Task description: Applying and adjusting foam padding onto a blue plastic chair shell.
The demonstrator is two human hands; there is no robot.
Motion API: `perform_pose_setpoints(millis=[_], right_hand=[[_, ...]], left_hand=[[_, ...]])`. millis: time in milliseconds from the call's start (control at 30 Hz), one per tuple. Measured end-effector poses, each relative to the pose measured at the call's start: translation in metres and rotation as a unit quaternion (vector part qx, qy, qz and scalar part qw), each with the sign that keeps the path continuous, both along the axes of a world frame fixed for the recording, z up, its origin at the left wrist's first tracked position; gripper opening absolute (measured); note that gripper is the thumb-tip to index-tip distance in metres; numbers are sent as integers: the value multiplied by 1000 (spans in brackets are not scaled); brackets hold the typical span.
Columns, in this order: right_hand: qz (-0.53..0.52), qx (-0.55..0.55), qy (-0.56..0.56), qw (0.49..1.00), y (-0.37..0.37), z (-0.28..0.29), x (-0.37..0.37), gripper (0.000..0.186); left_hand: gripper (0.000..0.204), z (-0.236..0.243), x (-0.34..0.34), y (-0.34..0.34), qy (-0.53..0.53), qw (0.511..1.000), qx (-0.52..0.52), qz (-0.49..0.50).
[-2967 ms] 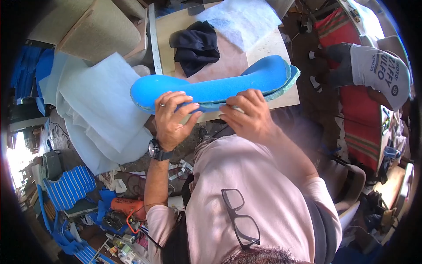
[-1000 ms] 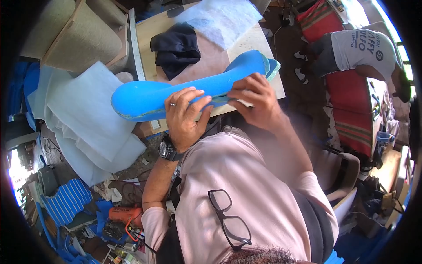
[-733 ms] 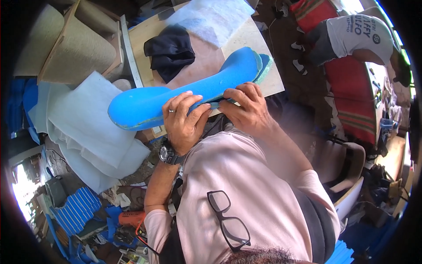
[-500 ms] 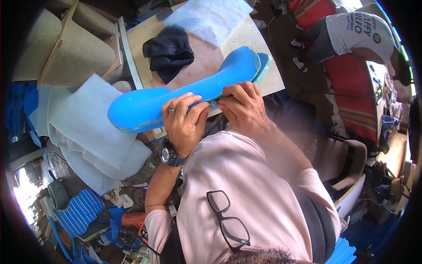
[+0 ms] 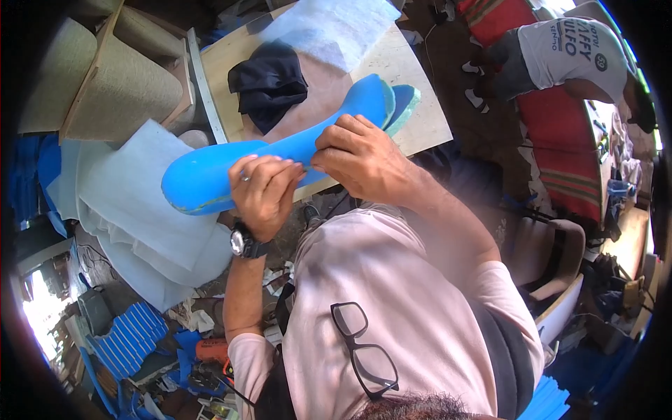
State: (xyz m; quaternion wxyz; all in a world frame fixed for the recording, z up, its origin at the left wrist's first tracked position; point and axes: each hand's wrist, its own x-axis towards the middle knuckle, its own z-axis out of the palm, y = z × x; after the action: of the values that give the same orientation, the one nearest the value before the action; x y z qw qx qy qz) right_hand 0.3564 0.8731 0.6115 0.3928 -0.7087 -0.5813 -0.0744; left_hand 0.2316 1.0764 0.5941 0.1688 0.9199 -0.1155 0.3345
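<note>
A long, curved piece of blue foam point(image 5: 210, 168) with rounded ends stretches across in front of me, its left end fuller than its waist. Along its lower edge runs a greenish seam, and at the right end two layers stand apart. With a ring and a wristwatch on it, my left hand point(image 5: 264, 192) grips the near edge left of the middle. My right hand point(image 5: 360, 154) pinches the same edge a little farther right, fingers bent and closed. The fingertips of both hands partly hide the seam. Behind the foam, a black cloth point(image 5: 267, 85) lies crumpled on the wooden board point(image 5: 420, 105).
White padding sheet point(image 5: 329, 31) covers the board's far end. Large sheets of white wadding point(image 5: 140, 196) are piled at left, below tan curved panels point(image 5: 133, 84). An orange power tool point(image 5: 212, 349) lies low at left. Another person point(image 5: 570, 59) bends over a red-covered surface point(image 5: 560, 147) at right.
Both hands have shifted left, bringing the foam slightly left with them. The layers at its right end now gape wider.
</note>
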Motion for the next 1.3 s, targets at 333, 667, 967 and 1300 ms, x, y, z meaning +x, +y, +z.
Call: perform_pose_setpoints(millis=[333,667,967,1300], right_hand=[[-134,128,252,950,-93,-25,1,35],[-42,-14,27,999,-120,-25,-34,35],[-22,-21,13,999,-121,-46,-31,29],[-67,23,30,997,-115,-42,-21,43]], left_hand=[[15,-5,-55,-13,69,997,4,-17],[33,-17,-54,-74,39,999,-2,-23],[21,-23,-57,-101,24,997,-23,72],[49,-13,-43,-96,30,997,-39,57]])
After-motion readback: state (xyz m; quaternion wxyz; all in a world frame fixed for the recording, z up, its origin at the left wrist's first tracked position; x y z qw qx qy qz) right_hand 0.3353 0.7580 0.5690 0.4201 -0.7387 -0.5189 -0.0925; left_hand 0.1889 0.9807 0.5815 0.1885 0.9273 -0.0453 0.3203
